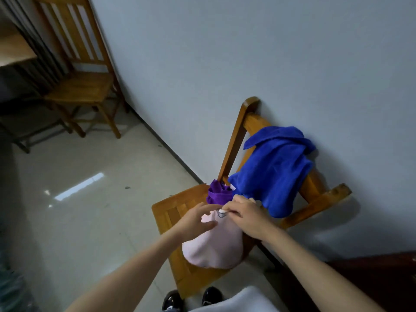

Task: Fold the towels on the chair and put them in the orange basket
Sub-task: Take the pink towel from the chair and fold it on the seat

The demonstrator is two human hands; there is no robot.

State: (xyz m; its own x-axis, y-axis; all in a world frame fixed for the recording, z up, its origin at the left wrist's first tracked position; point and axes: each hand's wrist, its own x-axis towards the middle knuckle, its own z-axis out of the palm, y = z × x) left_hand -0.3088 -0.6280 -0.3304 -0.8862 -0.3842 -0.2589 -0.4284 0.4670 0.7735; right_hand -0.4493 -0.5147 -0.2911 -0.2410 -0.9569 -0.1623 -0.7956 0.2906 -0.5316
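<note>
1. Your left hand (198, 219) and right hand (246, 218) both pinch the pink towel (216, 248) at its top edge
2. Towel drapes below them, over the chair (171, 212) seat
3. Purple towel (217, 194) sits just behind your hands

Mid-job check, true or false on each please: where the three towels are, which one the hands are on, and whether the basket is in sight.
1. The blue towel hangs over the back of the chair. True.
2. Both hands hold the purple towel. False: the left hand and the right hand grip the pink towel; the purple towel lies behind them on the seat.
3. The orange basket stands beside the chair. False: no basket is in view.
4. The pink towel rests on the chair seat. True.
5. A second wooden chair stands further along the wall. True.
</note>
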